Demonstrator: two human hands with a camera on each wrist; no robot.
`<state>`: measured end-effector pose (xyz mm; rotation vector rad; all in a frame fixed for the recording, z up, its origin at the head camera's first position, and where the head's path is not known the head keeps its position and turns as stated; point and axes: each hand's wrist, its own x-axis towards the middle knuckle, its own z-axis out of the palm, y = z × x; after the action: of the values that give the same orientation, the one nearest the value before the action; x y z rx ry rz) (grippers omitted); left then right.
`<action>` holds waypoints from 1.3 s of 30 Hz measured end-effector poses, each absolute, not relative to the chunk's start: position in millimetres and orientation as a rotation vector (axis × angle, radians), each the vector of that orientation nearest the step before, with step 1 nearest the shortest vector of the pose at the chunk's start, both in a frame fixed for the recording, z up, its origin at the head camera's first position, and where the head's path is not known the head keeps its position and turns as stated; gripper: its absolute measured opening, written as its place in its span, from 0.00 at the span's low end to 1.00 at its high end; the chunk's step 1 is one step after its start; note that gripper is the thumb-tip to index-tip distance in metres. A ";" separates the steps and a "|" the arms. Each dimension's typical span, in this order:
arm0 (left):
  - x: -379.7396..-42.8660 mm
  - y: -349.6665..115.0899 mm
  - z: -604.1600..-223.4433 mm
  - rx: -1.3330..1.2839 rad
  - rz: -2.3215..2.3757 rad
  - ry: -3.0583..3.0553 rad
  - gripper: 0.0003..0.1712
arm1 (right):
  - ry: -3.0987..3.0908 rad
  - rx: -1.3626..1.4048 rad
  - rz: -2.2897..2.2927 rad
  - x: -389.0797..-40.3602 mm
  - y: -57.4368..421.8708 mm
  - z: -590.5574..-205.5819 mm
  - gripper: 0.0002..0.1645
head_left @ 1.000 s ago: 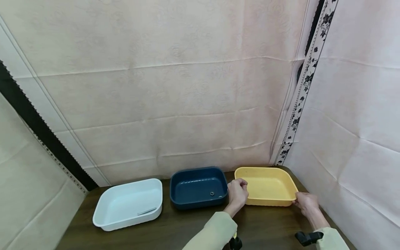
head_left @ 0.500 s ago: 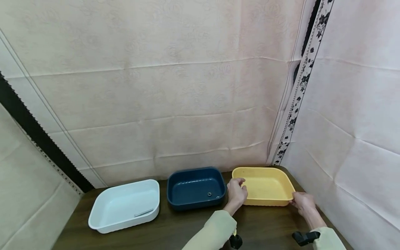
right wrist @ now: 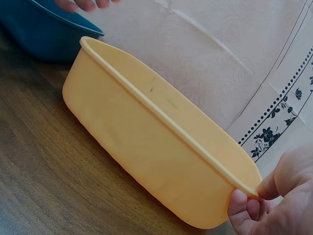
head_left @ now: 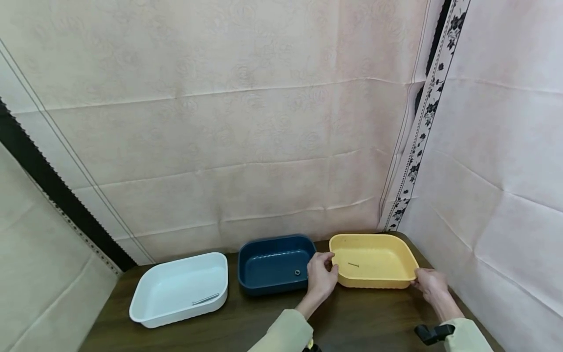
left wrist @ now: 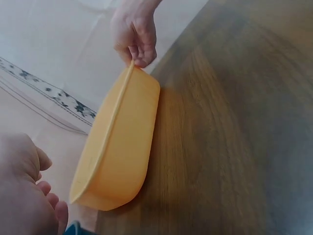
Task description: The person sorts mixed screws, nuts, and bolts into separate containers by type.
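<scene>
My right hand [head_left: 432,286] pinches the near right corner of a yellow plastic tray [head_left: 374,283] by the rim. Inside that tray lies a small thin screw [head_left: 354,264]. My left hand [head_left: 321,276] hovers by the tray's left end, over the right edge of a dark blue tray [head_left: 272,289]; its thumb and fingers stand apart with nothing seen between them. A small metal nut [head_left: 297,272] sits on the blue tray's floor, whose right end is hidden by my left hand. The left wrist view also shows the left fingers loosely bent, beside the yellow tray [left wrist: 129,142].
A white tray [head_left: 149,320] stands at the left, holding a slim metal piece [head_left: 205,299], perhaps tweezers. The trays line the back of a dark wooden table [head_left: 264,325]. Pale cloth [head_left: 246,146] hangs behind and on both sides.
My left hand has drawn back left from over the yellow tray, its thumb and fingers parting. The screw now shows in that tray. My right hand keeps its grip on the rim.
</scene>
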<state>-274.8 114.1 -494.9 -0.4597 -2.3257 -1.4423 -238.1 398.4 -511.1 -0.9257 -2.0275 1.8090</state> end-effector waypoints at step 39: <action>-173.9 -9.1 -557.7 0.220 -1.174 -2.533 0.16 | -2.015 -0.957 1.886 -239.3 400.0 -507.6 0.21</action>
<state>-173.9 -9.1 -557.7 0.2198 -2.5330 -1.1745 -239.3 400.0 -507.6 -0.9566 -2.0151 1.8860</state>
